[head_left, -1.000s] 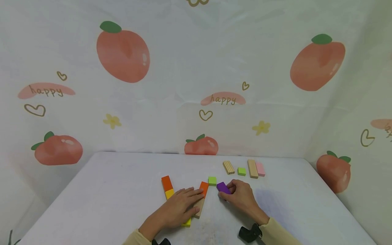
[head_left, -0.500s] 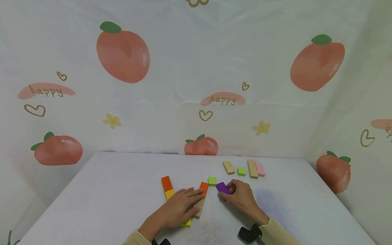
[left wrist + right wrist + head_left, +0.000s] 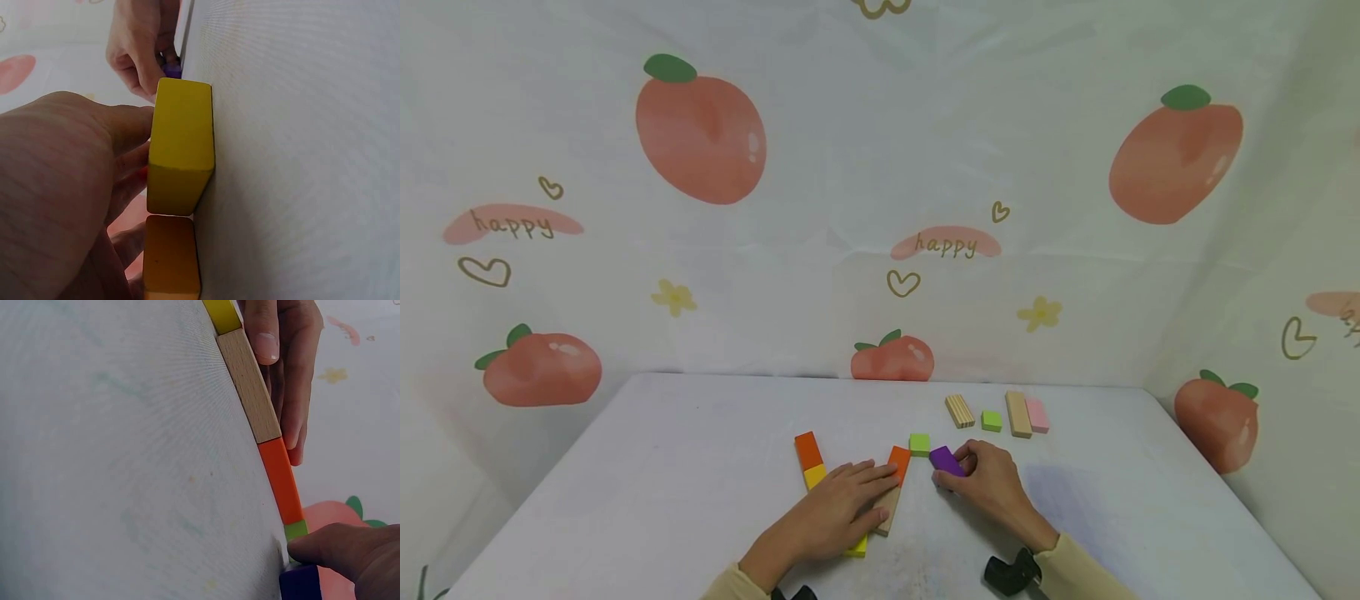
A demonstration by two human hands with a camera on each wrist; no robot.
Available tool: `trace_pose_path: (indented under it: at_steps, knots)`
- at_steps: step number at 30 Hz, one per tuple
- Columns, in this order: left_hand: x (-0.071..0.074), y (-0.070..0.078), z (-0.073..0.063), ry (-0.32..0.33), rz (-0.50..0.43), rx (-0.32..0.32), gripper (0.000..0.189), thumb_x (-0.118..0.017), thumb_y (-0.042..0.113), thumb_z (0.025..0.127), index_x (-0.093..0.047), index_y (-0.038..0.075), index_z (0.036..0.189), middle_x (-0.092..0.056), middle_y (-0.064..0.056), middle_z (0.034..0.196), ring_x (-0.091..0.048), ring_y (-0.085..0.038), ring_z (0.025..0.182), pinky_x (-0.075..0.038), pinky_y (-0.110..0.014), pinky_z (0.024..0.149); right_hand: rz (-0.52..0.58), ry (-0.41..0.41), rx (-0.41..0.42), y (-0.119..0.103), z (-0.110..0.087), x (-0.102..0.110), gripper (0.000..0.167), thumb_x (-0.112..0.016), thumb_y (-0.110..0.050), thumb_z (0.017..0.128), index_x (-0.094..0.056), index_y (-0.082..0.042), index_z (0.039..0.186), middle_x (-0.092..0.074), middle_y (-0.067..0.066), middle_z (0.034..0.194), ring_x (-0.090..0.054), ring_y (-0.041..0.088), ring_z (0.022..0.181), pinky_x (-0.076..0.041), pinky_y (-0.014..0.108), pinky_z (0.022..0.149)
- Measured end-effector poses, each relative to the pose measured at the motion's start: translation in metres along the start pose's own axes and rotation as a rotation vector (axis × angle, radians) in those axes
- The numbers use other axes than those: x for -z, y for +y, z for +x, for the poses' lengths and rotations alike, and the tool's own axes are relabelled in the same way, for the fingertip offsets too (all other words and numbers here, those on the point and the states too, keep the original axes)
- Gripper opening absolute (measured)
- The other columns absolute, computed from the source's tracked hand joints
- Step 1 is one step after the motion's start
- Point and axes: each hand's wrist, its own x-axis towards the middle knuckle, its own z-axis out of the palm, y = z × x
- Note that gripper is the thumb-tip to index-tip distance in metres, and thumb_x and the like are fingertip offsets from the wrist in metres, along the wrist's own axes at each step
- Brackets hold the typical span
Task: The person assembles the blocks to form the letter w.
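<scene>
My left hand (image 3: 842, 508) lies over the row of blocks, fingers stretched out. Its fingertips rest on the orange block (image 3: 899, 463), and its thumb is at the plain wooden block (image 3: 889, 509). Partly under this hand are yellow blocks (image 3: 854, 548); one yellow block (image 3: 182, 128) shows large beside the palm in the left wrist view. My right hand (image 3: 995, 487) pinches a purple block (image 3: 947, 460) between thumb and fingers. Just left of it sits a light green block (image 3: 920, 444), at the far end of the orange block. An orange-red block (image 3: 808, 450) tops the left line.
Towards the back right of the white table (image 3: 715, 417) lie a striped wooden piece (image 3: 959, 411), another green block (image 3: 991, 421), a long wooden block (image 3: 1018, 414) and a pink block (image 3: 1037, 415). A printed cloth (image 3: 820, 208) hangs behind the table.
</scene>
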Motion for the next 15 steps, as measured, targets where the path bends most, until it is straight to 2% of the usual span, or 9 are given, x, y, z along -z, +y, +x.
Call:
trace_pose_path:
  at_steps: [15]
  knots:
    - [0.0008, 0.001, -0.0004, -0.002, 0.003, 0.001, 0.053, -0.05, 0.045, 0.105, -0.049, 0.019, 0.152, -0.046, 0.006, 0.155, -0.038, -0.026, 0.146, -0.03, -0.055, 0.117, 0.01, 0.003, 0.009, 0.0006, -0.0008, -0.0009, 0.035, -0.091, -0.03, 0.073, -0.069, -0.008, 0.088, -0.056, -0.003, 0.07, -0.05, 0.013, 0.067, -0.04, 0.027, 0.06]
